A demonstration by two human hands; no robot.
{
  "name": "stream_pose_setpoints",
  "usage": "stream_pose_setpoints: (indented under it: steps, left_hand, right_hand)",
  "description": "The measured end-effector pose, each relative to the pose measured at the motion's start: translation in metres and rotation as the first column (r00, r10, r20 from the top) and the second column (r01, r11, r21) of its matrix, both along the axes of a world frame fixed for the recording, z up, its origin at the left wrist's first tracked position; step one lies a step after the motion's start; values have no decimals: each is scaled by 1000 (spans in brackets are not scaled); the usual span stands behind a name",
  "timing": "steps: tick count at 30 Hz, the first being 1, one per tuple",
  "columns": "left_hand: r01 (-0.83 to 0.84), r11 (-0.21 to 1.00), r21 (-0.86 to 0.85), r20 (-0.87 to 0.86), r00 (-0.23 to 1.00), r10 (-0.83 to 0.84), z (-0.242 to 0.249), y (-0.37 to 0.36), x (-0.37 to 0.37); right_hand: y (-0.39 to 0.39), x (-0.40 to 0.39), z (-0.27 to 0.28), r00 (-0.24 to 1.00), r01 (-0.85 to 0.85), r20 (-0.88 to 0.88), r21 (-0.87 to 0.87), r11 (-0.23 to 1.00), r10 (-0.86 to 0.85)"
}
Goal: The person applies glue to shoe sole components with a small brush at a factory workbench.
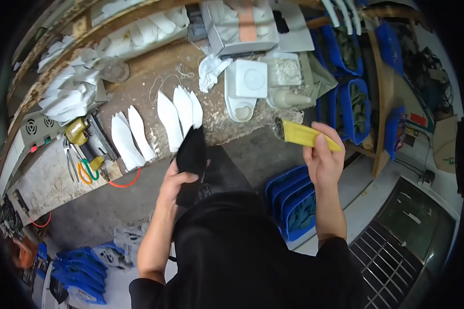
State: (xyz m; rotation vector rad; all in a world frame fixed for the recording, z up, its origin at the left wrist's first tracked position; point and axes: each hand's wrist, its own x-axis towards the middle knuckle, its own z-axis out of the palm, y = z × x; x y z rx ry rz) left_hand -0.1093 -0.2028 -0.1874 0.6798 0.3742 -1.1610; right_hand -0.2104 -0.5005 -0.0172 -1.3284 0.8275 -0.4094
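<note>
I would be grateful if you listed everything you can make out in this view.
Workbench: one, worn brown, ahead
White shaped pieces: several, white, near the workbench's front edge
Black piece: one, black, in the left hand
Yellow-handled tool: one, yellow with dark brush-like end, in the right hand
Power tool: one, olive-yellow and black, workbench left
Looped handles: two visible, orange and green, beside it
Hose: count unclear, orange-red, below the front edge
Cloth: one, white, crumpled, mid-workbench
Box: one, pale, workbench back
Blue bins: several, blue, right side
Smaller items: uncounted
Hands: two, bare, centre and right
</note>
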Motion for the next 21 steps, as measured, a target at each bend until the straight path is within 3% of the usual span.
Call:
stream_pose_setpoints:
  steps: [1,3,4,6,8,13,18,21]
  left_hand:
    - [-7,1000,-15,18,1000,8,16,-14,6]
    - [33,994,-101,69,997,-26,55,-33,22]
    - [31,988,-154,114,993,-13,72,-35,28]
    - [31,977,-211,181,984,8,102,-28,40]
    - [-17,947,-320,210,974,89,129,-17,52]
    - [21,938,-347,325,941,99,149,43,70]
    - [-21,948,-317,327,936,130,144,85,73]
    - [-74,950,-303,368,911,188,156,102,75]
  right_hand:
    - [14,1,13,1000,-7,18,-15,1000,8]
    - [48,14,25,995,-82,26,-335,939,96]
    - [60,26,27,992,-90,55,-330,940,115]
    - [79,49,34,933,-253,50,-609,751,355]
    - [93,68,45,836,-325,-30,-832,450,548]
    - [151,93,66,747,-302,-57,-917,261,662]
    - [187,104,67,639,-286,-101,-951,113,762]
    - [183,125,65,622,-275,-28,-944,184,782]
